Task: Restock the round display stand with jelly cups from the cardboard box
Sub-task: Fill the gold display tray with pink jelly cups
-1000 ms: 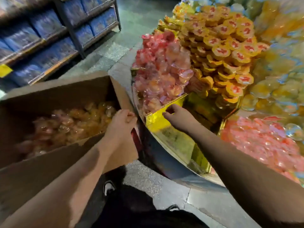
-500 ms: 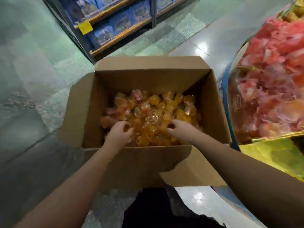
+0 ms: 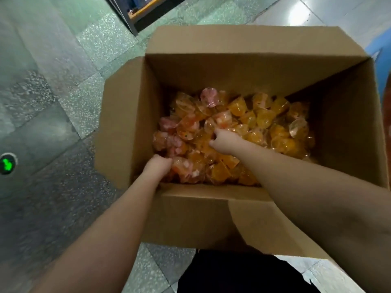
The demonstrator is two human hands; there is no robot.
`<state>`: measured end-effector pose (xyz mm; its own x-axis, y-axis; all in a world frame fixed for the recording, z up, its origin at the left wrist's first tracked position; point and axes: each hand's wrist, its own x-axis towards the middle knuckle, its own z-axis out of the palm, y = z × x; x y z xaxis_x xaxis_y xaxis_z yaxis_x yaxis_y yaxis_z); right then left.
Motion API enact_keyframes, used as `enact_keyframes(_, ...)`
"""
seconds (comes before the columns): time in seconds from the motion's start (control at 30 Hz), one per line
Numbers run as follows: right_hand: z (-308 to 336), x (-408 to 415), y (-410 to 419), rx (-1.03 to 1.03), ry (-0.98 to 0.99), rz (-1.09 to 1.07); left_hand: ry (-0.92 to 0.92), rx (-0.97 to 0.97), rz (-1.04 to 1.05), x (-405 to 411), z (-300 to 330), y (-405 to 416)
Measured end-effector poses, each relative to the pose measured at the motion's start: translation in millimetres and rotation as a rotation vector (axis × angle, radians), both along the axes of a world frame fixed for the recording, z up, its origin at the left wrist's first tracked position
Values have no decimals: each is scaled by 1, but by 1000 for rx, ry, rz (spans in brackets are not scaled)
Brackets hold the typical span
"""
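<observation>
1. The jelly cups (image 3: 249,132) are lying in a loose heap at the bottom of the cardboard box (image 3: 211,214), orange ones mostly to the right and pink ones to the left. The round display stand is not showing in this view.
2. The left hand (image 3: 157,167) is digging into the heap near the front left corner of the box. Its fingers are curling around some pink and orange cups, so its grip is closing on them.
3. The right hand (image 3: 222,138) is reaching into the middle of the heap. Its fingers are bending down into the cups, and it seems to be gathering some, but how many it is holding cannot be told.
4. The cups are looking small and light, with thin clear plastic walls and a film lid. They are probably slippery against each other, and a hard squeeze could dent a cup or burst its lid.
5. For this reason, scooping a handful from below with cupped fingers is likely safer than pinching one cup by its lid.
6. The box is standing on a grey-green tiled floor (image 3: 53,70) with its flaps open. A shelf (image 3: 146,5) is showing at the top edge, and a green light (image 3: 7,163) is glowing at the left.
</observation>
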<state>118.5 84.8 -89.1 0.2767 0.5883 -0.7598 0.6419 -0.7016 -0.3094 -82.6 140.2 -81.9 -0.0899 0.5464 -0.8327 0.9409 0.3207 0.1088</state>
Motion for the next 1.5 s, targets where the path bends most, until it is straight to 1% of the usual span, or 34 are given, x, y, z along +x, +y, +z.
enact_keyframes(0.1,-13,-8,27,53,62,-63,-35,-99,219,2,-13,0)
enact_keyframes(0.23,-29,-15,55,93,87,-116,-42,-136,335,-1,-28,4)
enact_keyframes(0.4,-49,-25,73,41,116,-144,2,-164,314,-1,-35,2)
enact_keyframes(0.5,-59,-29,78,41,163,-252,17,-181,305,5,-41,4)
enact_keyframes(0.57,-64,-30,79,68,188,-322,67,-83,269,9,-46,4)
enact_keyframes(0.6,-68,-31,79,77,192,-334,101,3,163,10,-48,3)
enact_keyframes(0.67,-73,-32,76,81,197,-336,148,151,-226,13,-43,-1)
enact_keyframes(0.73,-74,-29,68,104,210,-361,102,234,-589,14,-41,-3)
enact_keyframes(0.77,-73,-26,62,127,229,-397,66,236,-723,14,-42,-4)
enact_keyframes(0.83,-69,-21,47,184,275,-489,46,166,-881,12,-43,-5)
enact_keyframes(0.9,-61,-15,28,224,312,-550,105,110,-1000,10,-44,-5)
enact_keyframes(1.03,-32,-3,-13,293,362,-618,257,202,-1352,13,-41,-8)
enact_keyframes(1.1,-15,5,-38,306,369,-623,296,245,-1408,19,-33,-10)
enact_keyframes(1.13,-6,9,-51,311,371,-626,293,264,-1381,22,-28,-12)
enact_keyframes(1.2,16,19,-76,332,365,-638,240,331,-1227,25,-11,-16)
enact_keyframes(1.27,39,29,-100,366,352,-673,109,436,-1011,28,9,-24)
enact_keyframes(1.33,63,40,-127,402,345,-706,-77,490,-763,36,29,-39)
enact_keyframes(1.37,75,45,-141,425,347,-723,-193,463,-618,44,40,-49)
enact_keyframes(1.43,98,56,-171,459,370,-789,-447,331,-365,63,67,-77)
enact_keyframes(1.47,109,61,-188,477,388,-842,-548,275,-301,74,81,-93)
enact_keyframes(1.5,120,66,-207,508,407,-901,-611,224,-273,84,94,-109)
